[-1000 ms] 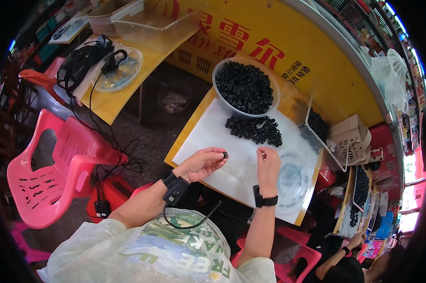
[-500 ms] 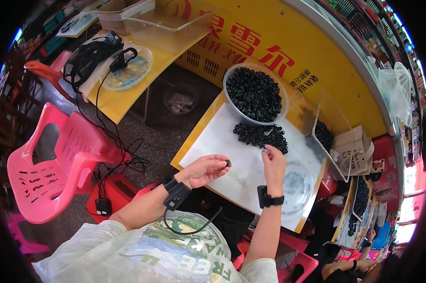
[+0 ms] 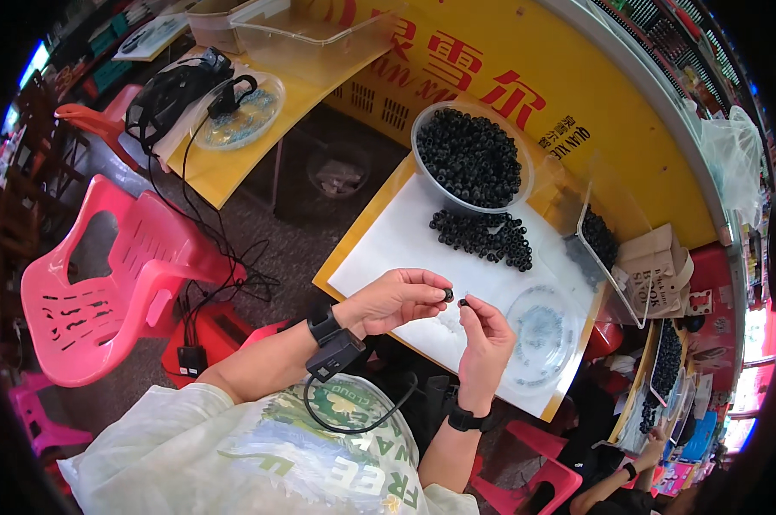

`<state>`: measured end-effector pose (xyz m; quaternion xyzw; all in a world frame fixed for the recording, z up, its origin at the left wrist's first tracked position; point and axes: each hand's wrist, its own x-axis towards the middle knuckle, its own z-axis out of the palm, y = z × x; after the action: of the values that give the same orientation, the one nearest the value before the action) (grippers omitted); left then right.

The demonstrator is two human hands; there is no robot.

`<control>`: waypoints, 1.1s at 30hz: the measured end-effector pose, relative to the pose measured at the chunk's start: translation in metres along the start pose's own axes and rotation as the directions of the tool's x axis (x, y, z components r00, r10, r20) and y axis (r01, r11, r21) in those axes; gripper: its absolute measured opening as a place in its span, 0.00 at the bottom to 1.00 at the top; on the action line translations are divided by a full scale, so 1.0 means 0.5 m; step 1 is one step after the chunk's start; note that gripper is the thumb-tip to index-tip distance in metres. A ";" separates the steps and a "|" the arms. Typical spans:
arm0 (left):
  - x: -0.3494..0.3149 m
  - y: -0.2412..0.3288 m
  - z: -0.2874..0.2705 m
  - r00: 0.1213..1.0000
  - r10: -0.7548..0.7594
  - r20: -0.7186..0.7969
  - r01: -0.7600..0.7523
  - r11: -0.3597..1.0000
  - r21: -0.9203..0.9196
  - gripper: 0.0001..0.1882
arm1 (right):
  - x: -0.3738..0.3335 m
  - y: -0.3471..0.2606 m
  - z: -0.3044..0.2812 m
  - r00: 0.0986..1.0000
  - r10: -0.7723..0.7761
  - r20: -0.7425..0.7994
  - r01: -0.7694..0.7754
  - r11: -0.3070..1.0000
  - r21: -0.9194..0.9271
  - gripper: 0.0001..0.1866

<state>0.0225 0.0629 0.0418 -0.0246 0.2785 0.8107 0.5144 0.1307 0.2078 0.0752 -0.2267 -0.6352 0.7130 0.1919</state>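
Observation:
My left hand (image 3: 401,300) is closed, with a small round black part (image 3: 448,294) pinched at its fingertips. Just to the right, my right hand (image 3: 487,343) pinches another small dark piece (image 3: 463,302), whose exact shape is too small to make out. A narrow gap separates the two pieces. Both hands are over the near part of the white-topped table (image 3: 388,249). Beyond them lies a loose pile of black ring-like parts (image 3: 482,239). Behind the pile stands a clear round tub (image 3: 528,184) heaped with the same kind of part.
At the table's right sits a shallow clear round dish (image 3: 568,339) with small bluish bits. A clear bin (image 3: 615,292) with black parts stands beyond it. Pink chairs (image 3: 105,283) and cables (image 3: 212,292) are at left. Another person's arm (image 3: 615,489) shows at lower right.
My right hand has come back from beside the loose pile toward my body, now holding a small dark piece. My left hand has moved slightly right, so the fingertips are close together.

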 end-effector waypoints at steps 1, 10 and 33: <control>-0.001 -0.001 0.001 1.000 0.005 -0.012 -0.005 1.000 0.002 0.12 | -0.004 -0.002 0.003 0.999 -0.031 -0.011 0.031 0.998 -0.057 0.09; 0.001 -0.005 -0.001 0.999 0.029 -0.032 -0.027 0.997 0.073 0.11 | -0.023 -0.010 0.030 0.984 -0.178 -0.026 0.162 0.940 -0.301 0.06; -0.001 -0.014 -0.012 0.997 -0.062 0.038 0.057 0.992 0.116 0.13 | -0.019 0.012 0.010 0.965 -0.240 0.107 0.263 0.885 -0.384 0.12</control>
<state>0.0274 0.0617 0.0340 0.0137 0.3132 0.7779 0.5447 0.1358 0.1975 0.0703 -0.1564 -0.7949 0.5453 0.2150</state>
